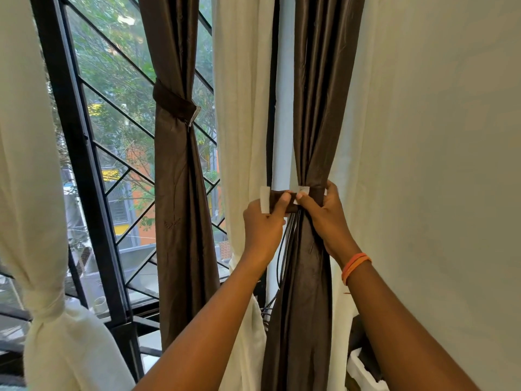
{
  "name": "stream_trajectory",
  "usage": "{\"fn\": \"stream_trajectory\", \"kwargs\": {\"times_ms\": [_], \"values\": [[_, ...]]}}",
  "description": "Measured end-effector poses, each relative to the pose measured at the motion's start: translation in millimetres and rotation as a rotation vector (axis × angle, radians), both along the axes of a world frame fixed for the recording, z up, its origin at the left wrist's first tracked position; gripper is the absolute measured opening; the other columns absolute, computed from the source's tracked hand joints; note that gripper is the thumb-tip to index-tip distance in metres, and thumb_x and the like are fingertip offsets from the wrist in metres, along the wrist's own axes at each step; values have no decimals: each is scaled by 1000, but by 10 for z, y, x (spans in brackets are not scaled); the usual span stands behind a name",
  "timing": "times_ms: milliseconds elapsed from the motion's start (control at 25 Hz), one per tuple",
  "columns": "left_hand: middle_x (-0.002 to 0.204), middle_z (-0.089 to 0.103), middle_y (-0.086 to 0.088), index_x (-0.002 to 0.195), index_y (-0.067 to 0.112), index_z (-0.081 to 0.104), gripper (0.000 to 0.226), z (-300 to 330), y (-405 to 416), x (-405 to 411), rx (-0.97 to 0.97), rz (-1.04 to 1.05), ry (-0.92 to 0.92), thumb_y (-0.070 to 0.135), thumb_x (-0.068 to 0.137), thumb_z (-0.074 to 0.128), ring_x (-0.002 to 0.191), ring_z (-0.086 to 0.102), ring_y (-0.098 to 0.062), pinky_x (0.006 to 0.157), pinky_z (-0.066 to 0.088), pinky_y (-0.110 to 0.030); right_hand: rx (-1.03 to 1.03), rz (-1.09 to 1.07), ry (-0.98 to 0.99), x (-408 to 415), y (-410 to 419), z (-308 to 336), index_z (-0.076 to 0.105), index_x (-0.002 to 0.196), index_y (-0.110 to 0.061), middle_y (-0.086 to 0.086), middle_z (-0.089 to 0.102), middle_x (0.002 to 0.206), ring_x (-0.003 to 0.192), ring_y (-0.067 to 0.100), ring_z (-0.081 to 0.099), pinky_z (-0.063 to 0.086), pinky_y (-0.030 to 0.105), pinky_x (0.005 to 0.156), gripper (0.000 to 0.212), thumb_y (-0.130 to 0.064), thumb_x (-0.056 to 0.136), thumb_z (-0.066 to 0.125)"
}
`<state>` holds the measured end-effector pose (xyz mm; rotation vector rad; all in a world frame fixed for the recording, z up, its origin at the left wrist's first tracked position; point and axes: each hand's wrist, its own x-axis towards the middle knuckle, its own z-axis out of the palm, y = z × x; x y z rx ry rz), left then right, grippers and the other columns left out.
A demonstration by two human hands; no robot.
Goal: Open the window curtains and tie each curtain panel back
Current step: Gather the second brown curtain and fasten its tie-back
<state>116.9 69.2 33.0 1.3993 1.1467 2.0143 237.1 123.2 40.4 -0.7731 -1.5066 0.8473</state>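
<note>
Window point(112, 153) had a black frame with diagonal grille bars, trees and orange buildings outside; plain pale wall point(451, 136) to the right. Count: two brown curtain panels, at least two cream ones. Middle brown panel point(177, 193) was already cinched by a matching brown tie-back point(172, 104). Far-left cream curtain point(36, 193) was knotted on itself low down. Another cream curtain point(242, 108) hung loose between the brown panels. Right brown panel point(313, 108) sat next to the wall, gathered at hand height with a brown strap point(284, 200) wrapped round it. Two white patches on the strap, one at each end. Left hand point(265, 221) pinched the free strap end, thumb on top, fingers curled behind. Right hand point(324, 213) gripped the bunched panel and strap, thumb pressing near the second patch. Strap ends were apart, not joined. Orange bands point(355, 265) on right wrist. Dark cables point(282, 249) ran down beside the panel.
</note>
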Motion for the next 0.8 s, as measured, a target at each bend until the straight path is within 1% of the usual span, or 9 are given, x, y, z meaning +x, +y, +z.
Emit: {"fn": "stream_trajectory", "kwargs": {"times_ms": [120, 200, 280, 360, 480, 600, 640, 720, 800], "values": [[80, 75, -3, 90, 22, 71, 10, 27, -36, 15, 9, 97, 34, 25, 94, 62, 67, 72, -12, 65, 61, -29, 34, -8, -102, 12, 28, 44, 60, 113, -10, 12, 67, 101, 93, 23, 67, 54, 47, 92, 21, -20, 95, 60], [76, 74, -3, 85, 22, 70, 10, 28, 11, -35, 12, 212, 53, 23, 93, 64, 62, 72, -14, 63, 61, -34, 53, -6, -136, 10, 17, 53, 59, 111, -7, 17, 66, 99, 89, 27, 66, 57, 45, 86, 20, -20, 96, 58], [71, 72, -1, 81, 23, 69, 10, 49, 44, -64, 16, 285, 105, 23, 91, 66, 59, 70, -14, 62, 61, -37, 51, 75, -138, 24, -7, 58, 55, 115, -6, 20, 65, 100, 83, 26, 68, 60, 35, 76, 22, -19, 97, 57], [70, 68, 2, 81, 18, 69, 8, 99, 65, -33, 7, 340, 210, 23, 87, 70, 60, 66, -10, 61, 58, -29, 54, 127, -154, 16, -16, 44, 51, 121, -10, 15, 65, 105, 88, 21, 69, 59, 30, 78, 26, -20, 98, 57], [69, 59, 8, 84, 15, 62, 13, 140, 60, 40, -23, 393, 368, 24, 87, 71, 59, 56, -2, 54, 44, -11, 53, 101, -151, -29, 4, -21, 47, 125, -16, 8, 63, 113, 100, 14, 66, 56, 30, 88, 30, -29, 99, 55], [73, 63, 8, 87, 16, 68, 1, 119, 80, 25, -39, 303, 482, 15, 87, 68, 62, 58, 0, 57, 44, -9, 35, 82, -117, -27, 27, -51, 46, 126, -18, 7, 62, 114, 103, 17, 64, 55, 35, 92, 28, -28, 100, 52], [72, 62, 7, 86, 13, 70, 5, 121, 85, 17, -74, 243, 519, 13, 86, 65, 60, 56, -1, 58, 43, -9, 25, 86, -102, -16, 45, -53, 45, 126, -18, 7, 61, 114, 103, 17, 64, 55, 35, 92, 28, -25, 100, 51], [74, 61, -1, 88, 2, 70, 17, 167, 64, 20, -173, 20, 510, 14, 89, 58, 63, 56, -9, 62, 47, -21, 15, 94, -80, -2, 68, -57, 45, 128, -18, 7, 62, 115, 104, 16, 64, 55, 35, 92, 29, -22, 100, 50], [91, 62, -6, 102, 0, 67, 29, 230, 23, 11, -298, -229, 493, 22, 96, 48, 81, 59, -17, 77, 52, -38, 15, 83, -72, 7, 96, -76, 45, 127, -17, 7, 61, 115, 104, 18, 64, 54, 37, 93, 29, -25, 99, 52]]}}
